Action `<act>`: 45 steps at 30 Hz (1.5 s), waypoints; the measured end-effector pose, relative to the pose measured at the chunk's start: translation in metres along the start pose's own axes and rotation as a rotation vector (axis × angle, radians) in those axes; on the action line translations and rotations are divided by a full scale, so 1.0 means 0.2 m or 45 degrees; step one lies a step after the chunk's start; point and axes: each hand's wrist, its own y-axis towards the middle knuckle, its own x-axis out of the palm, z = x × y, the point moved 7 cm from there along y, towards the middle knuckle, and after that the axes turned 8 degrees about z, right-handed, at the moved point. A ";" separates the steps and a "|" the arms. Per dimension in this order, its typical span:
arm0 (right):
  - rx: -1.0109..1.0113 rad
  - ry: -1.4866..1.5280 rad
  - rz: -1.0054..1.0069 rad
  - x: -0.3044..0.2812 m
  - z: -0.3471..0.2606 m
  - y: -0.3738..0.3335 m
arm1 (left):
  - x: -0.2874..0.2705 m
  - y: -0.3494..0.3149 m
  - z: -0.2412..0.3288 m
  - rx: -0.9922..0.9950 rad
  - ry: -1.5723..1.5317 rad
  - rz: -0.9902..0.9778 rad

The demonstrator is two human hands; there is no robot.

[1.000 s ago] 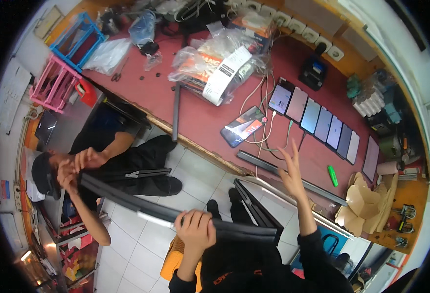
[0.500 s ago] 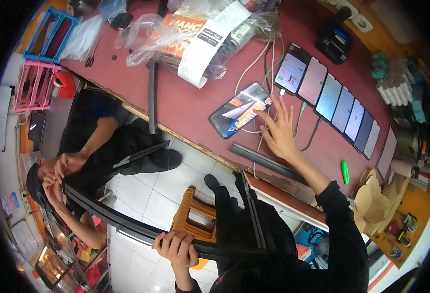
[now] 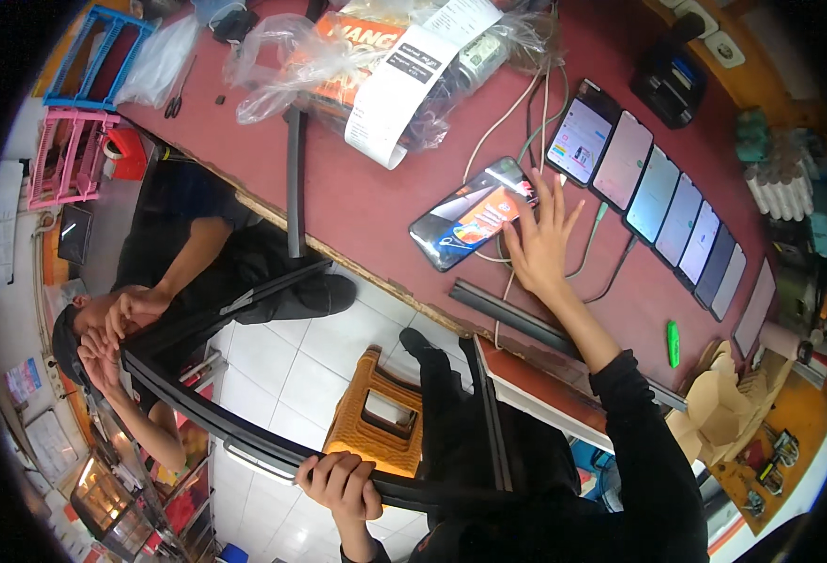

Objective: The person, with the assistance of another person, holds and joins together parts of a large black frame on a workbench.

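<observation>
My left hand point(image 3: 341, 483) is wrapped around the long black bar point(image 3: 188, 403) of an angular frame, low in front of me. Its far-left corner is in the hands point(image 3: 113, 338) of a co-worker. Over the table, my right hand point(image 3: 543, 249) is spread, its fingertips at the right edge of a lit smartphone point(image 3: 451, 230) with a colourful picture on its screen. Whether a fingertip touches the glass I cannot tell. The phone lies flat, tilted to the left-right line of the table.
A row of several lit phones point(image 3: 658, 192) runs along the right, with cables point(image 3: 601, 220) beside it. A plastic bag with a white receipt point(image 3: 399, 89) lies behind. Nearby are a black strip point(image 3: 512, 314), a green marker point(image 3: 673, 344) and, on the floor, an orange stool point(image 3: 348, 413).
The picture on the smartphone's screen has changed. My right hand's fingers are spread wider, a little off the screen's middle. The left hand keeps its hold on the black bar; the whole view has shifted slightly.
</observation>
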 end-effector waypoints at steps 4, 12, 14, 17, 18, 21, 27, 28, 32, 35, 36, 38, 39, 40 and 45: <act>0.049 -0.066 0.084 -0.02 -0.01 0.02 | 0.00 0.01 0.01 -0.002 -0.004 0.030; -0.712 0.693 -0.246 0.15 -0.79 0.21 | 0.00 0.01 -0.01 0.021 -0.011 0.124; -1.024 0.513 -0.091 0.30 -1.04 0.28 | 0.01 0.03 -0.03 0.009 -0.023 0.090; -1.178 0.318 0.032 0.54 -1.19 0.36 | -0.01 0.07 0.02 0.033 -0.054 0.120; -1.213 0.219 -0.058 0.59 -1.26 0.37 | -0.02 0.07 0.02 0.016 -0.066 0.129; -1.243 0.095 -0.267 0.64 -1.35 0.36 | -0.03 0.03 -0.02 -0.024 -0.098 0.167; -1.431 0.380 0.253 0.31 -1.42 0.30 | -0.02 0.03 -0.02 0.003 -0.153 0.210; -1.469 0.470 0.372 0.20 -1.44 0.30 | -0.02 0.03 -0.02 -0.008 -0.168 0.210; -1.437 0.550 0.668 -0.16 -1.50 0.38 | -0.03 0.02 -0.02 0.023 -0.166 0.252; -1.280 0.650 0.837 -0.40 -1.50 0.51 | -0.03 0.03 -0.02 0.046 -0.197 0.302; -1.170 0.785 0.842 -0.51 -1.49 0.55 | -0.02 0.02 -0.02 0.047 -0.193 0.312; -1.082 0.913 0.920 -0.70 -1.46 0.59 | -0.04 0.03 -0.02 0.065 -0.190 0.342; -0.973 1.036 0.979 -0.80 -1.41 0.61 | -0.03 0.04 -0.02 0.077 -0.188 0.343; -0.992 1.029 0.989 -0.89 -1.40 0.60 | -0.02 0.03 -0.01 0.084 -0.184 0.344; -0.847 1.276 1.052 -1.34 -1.16 0.48 | -0.03 0.02 -0.02 0.131 -0.235 0.423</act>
